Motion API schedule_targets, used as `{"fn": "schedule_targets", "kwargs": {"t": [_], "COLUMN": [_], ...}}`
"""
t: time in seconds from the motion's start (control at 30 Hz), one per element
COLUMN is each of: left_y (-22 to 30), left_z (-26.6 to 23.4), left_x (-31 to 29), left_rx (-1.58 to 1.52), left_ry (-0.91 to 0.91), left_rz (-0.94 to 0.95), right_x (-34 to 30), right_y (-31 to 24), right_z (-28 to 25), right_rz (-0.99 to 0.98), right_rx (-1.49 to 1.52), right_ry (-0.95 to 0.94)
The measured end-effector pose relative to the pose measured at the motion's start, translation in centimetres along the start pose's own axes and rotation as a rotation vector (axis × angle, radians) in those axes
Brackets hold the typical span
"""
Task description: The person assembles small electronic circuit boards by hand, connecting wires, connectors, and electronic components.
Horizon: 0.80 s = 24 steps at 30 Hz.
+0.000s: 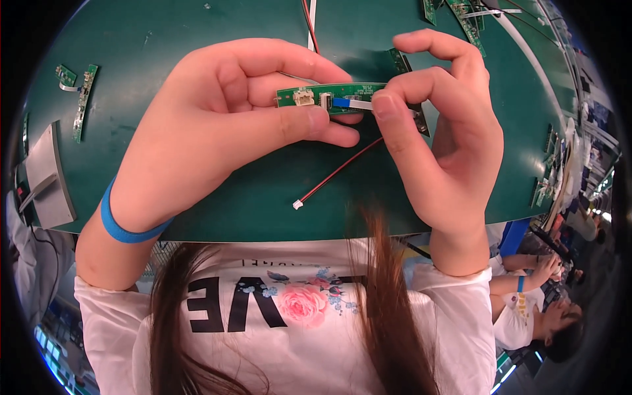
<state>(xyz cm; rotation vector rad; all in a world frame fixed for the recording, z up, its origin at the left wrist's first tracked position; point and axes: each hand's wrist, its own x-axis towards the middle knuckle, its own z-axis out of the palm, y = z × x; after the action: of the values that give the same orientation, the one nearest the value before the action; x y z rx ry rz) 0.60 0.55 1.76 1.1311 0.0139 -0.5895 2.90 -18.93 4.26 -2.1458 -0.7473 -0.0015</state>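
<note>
Green circuit board [361, 89] is gripped by left hand [204, 122], ribbon cable [359, 105] pinched by right hand [447, 125]; seating in connector [326, 101] is presumed, straight alignment next required.

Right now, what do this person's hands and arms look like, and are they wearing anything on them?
The left hand and right hand are bare, without gloves. A plain blue band circles the left wrist; none shows on the right. The left sleeve and right sleeve are white and short, leaving the forearms uncovered.
</note>
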Motion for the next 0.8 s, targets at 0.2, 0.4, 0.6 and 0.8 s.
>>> {"fn": "schedule_targets", "kwargs": {"t": [0.2, 0.4, 0.6, 0.8], "left_y": [-0.1, -0.1, -0.1, -0.1], "left_z": [0.0, 0.1, 0.1, 0.0], "left_x": [0.2, 0.1, 0.1, 0.2], "left_rx": [-0.023, -0.001, 0.007, 0.026], "left_ry": [0.001, 0.006, 0.002, -0.005], "left_rz": [-0.021, -0.018, -0.021, -0.027], "right_x": [-0.4, -0.5, -0.5, -0.6], "right_y": [2.2, 2.6, 2.5, 2.6], "right_z": [0.3, 0.4, 0.4, 0.6], "right_rz": [-0.137, -0.187, -0.145, -0.175], "right_rx": [-0.031, -0.002, 0.034, 0.044], "right_ry": [0.005, 0.004, -0.003, 0.019]}}
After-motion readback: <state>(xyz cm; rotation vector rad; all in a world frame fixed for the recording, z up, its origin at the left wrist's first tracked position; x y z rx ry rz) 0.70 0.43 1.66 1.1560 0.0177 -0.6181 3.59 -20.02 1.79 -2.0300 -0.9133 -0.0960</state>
